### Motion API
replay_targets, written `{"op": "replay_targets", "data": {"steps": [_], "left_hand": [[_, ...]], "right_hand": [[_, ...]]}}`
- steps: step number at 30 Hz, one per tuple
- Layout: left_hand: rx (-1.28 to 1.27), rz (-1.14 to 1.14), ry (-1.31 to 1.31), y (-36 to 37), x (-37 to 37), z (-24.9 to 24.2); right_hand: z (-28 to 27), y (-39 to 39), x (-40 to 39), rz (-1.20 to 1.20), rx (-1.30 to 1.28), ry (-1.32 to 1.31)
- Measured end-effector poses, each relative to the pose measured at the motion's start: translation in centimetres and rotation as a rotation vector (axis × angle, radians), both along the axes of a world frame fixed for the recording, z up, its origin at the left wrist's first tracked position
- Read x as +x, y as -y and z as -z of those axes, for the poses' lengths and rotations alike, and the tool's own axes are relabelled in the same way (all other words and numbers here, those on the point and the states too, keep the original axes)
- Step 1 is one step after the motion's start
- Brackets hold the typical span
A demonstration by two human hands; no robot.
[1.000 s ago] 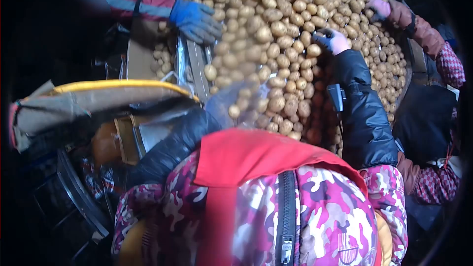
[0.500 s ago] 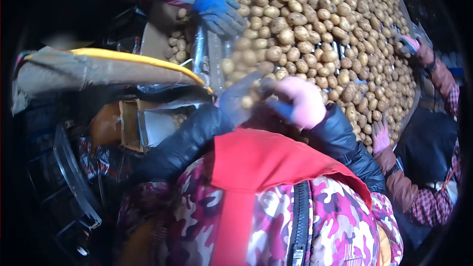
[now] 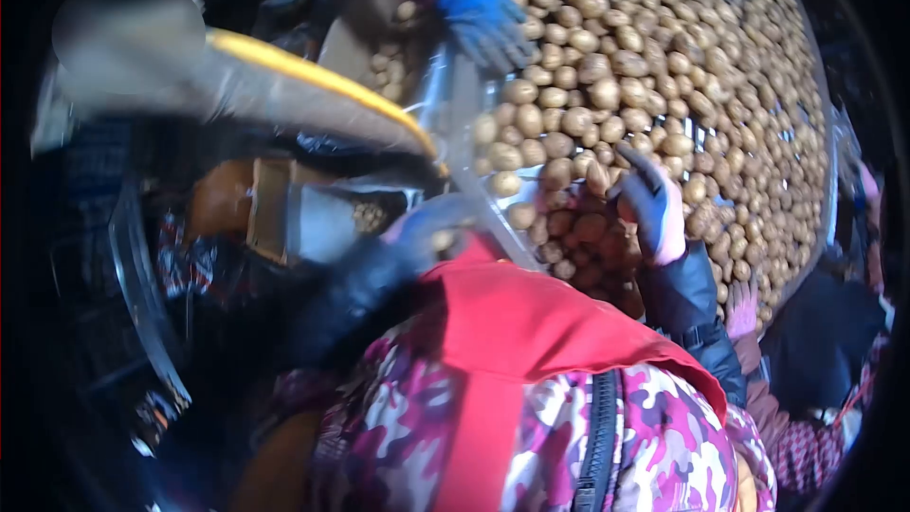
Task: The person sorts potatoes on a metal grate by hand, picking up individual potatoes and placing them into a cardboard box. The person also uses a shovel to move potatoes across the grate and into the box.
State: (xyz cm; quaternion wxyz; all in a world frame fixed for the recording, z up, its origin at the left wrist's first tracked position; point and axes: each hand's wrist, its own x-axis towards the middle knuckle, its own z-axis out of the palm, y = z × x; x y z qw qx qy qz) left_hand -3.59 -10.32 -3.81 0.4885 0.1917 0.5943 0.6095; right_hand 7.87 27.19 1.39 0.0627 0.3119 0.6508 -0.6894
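Potatoes (image 3: 654, 76) cover a wide sorting table in front of me. My right hand (image 3: 654, 209), in a pink glove with dark grey fingers, is over the near part of the pile. Its fingers are apart and reach toward several potatoes in shadow, with no potato plainly in its grip. My left hand (image 3: 427, 226), gloved and smeared by motion, is left of the table's metal edge (image 3: 502, 228). A small pale potato (image 3: 442, 241) shows in its fingers. Below the left hand is my dark sleeve.
A co-worker's blue-gloved hand (image 3: 483, 24) rests at the table's far left edge. Another co-worker's pink glove (image 3: 742, 311) lies at the right. A carton (image 3: 275, 209) and a padded beam with a yellow hose (image 3: 313, 81) stand at left, with potatoes in a box (image 3: 389, 71) behind.
My left hand has moved left and down, off the pile, with a potato. My right hand has come away from it and moved right over the potatoes. The view has shifted slightly.
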Motion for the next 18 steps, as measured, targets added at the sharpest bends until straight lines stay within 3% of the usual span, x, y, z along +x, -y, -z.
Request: {"op": "replay_targets", "data": {"steps": [1,3,4,6,8,10,11,13,15,17,18], "left_hand": [[-0.010,-0.218,0.403,3.1,0.2,0.2],[-0.175,-0.430,0.465,7.6,-0.9,1.3],[-0.390,-0.338,0.124,8.0,-1.2,0.7],[-0.985,-0.087,-0.548,9.0,-1.7,-0.7],[-0.998,-0.124,-0.659,4.7,-0.2,-4.3],[-0.488,-0.281,-0.350,3.0,-0.1,-0.5],[-0.457,-0.107,-0.600,-2.0,0.8,-5.5],[-0.231,0.066,-0.884,-7.7,0.8,-6.6],[-0.061,0.094,-1.086,-13.1,0.1,-7.6],[0.020,0.042,-1.098,-16.7,-0.6,-7.4],[0.032,0.033,-1.072,-18.0,-0.7,-7.7]], "right_hand": [[2.2,-1.3,0.6,0.053,-0.159,-0.137],[2.4,-3.6,1.0,0.404,-0.815,-0.148],[4.2,-5.0,1.4,0.341,-0.999,-0.235],[3.1,-4.1,0.8,0.431,-1.063,-0.272],[3.1,-3.6,0.4,0.414,-1.075,-0.324],[3.6,-3.0,-0.1,0.401,-1.110,-0.349],[3.5,-2.7,-0.5,0.397,-1.095,-0.336],[4.1,-2.6,-0.8,0.304,-1.141,-0.305],[3.7,-1.9,-0.9,0.189,-1.122,-0.166],[3.5,-0.8,-1.4,0.064,-1.093,-0.063],[3.2,0.1,-1.4,0.038,-0.907,-0.082]]}}
